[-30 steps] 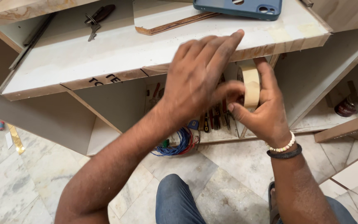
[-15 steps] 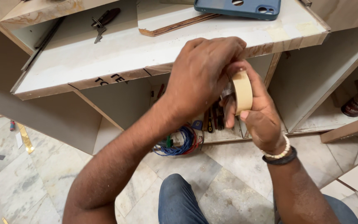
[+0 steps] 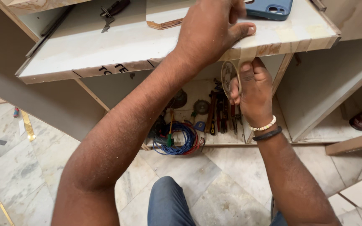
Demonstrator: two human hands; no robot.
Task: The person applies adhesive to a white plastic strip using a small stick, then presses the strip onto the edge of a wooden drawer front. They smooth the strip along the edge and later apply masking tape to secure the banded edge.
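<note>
Head view showed the left hand (image 3: 212, 31) pressed flat, fingers together, on the front edge of a pale wooden board (image 3: 105, 46) at twelve o'clock. Just below, the right hand (image 3: 252, 90) was clamped on a roll of masking tape (image 3: 230, 77), its strip running up to the board's edge.

Board (image 3: 105, 46) — bearing phone (image 3: 269, 7), pliers (image 3: 112, 10) (dark-handled).
</note>
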